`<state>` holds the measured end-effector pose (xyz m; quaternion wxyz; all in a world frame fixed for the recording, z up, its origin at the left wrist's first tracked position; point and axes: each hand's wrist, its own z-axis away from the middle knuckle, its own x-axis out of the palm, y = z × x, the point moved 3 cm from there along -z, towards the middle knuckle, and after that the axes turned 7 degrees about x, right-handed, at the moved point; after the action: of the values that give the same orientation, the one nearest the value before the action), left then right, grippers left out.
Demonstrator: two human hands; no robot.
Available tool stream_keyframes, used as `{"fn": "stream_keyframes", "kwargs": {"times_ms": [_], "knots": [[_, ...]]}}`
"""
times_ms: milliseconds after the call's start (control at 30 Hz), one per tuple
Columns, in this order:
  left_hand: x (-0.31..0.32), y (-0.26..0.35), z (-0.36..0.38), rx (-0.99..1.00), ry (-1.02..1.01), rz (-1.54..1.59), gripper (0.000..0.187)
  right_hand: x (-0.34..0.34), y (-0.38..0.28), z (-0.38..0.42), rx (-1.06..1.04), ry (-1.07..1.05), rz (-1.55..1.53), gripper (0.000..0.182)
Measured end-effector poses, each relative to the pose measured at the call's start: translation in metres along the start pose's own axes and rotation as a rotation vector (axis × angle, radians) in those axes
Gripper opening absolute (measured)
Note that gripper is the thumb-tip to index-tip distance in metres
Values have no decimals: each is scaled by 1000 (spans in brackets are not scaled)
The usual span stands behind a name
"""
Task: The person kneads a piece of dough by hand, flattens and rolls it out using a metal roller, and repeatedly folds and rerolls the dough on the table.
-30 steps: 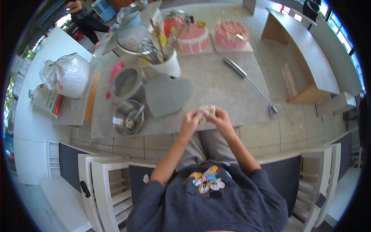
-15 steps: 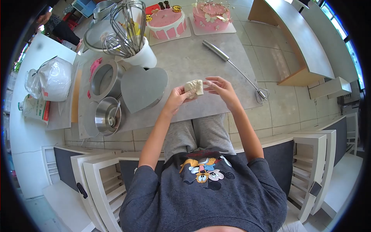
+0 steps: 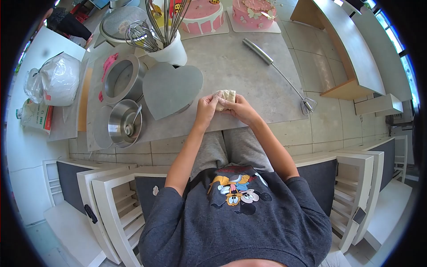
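A pale lump of dough (image 3: pixel 228 95) is held between both hands above the near edge of the grey table (image 3: pixel 249 80). My left hand (image 3: pixel 208 107) grips its left side with fingers closed. On the right side, my right hand (image 3: pixel 242 108) pinches the same lump, thumb on top. Just left of the hands lies a grey heart-shaped board (image 3: pixel 171 89) over a round item that is mostly hidden. A steel bowl (image 3: pixel 116 127) with a spoon in it stands further left, by a round metal pan (image 3: pixel 111 84).
A white container (image 3: pixel 171 54) of whisks stands behind the board. Two pink cakes (image 3: pixel 202 20) (image 3: pixel 253 15) sit at the far edge. A long-handled whisk (image 3: pixel 287 75) lies on the right. Plastic bags (image 3: pixel 62 80) are at far left, and a person (image 3: pixel 66 22) stands beyond.
My right hand has moved left and closed on the dough, which it was apart from before. The view has shifted, so the table items appear higher.
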<state>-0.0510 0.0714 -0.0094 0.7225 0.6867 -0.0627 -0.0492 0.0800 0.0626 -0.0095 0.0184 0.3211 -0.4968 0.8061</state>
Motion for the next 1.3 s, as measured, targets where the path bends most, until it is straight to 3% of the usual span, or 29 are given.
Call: {"fn": "stream_keyframes", "kwargs": {"times_ms": [33,100,200,367,533,700,867,1033,1167,1300], "knots": [[-1,-1,-1,-2,2,5,35,0,0,0,9,50,36,36],[-2,-1,0,-134,-90,343,33,0,5,-2,-8,57,37,36],[-6,6,10,-189,-249,440,30,-2,7,3,-16,47,29,35],[-4,10,21,-150,-242,420,30,-2,11,4,38,74,135,36],[0,11,23,-123,-150,276,34,1,4,8,37,0,-6,38],[3,17,34,-66,-295,308,34,-5,2,6,-21,-160,-108,37],[-1,7,30,-31,-211,246,33,1,-2,11,-110,-185,-206,38],[-3,1,26,-38,-200,284,31,-1,2,8,-145,-123,-109,37],[2,3,26,22,-90,129,28,-4,3,8,-176,-176,-182,35],[6,9,29,38,-10,2,29,2,3,8,-136,2,-200,31]]}}
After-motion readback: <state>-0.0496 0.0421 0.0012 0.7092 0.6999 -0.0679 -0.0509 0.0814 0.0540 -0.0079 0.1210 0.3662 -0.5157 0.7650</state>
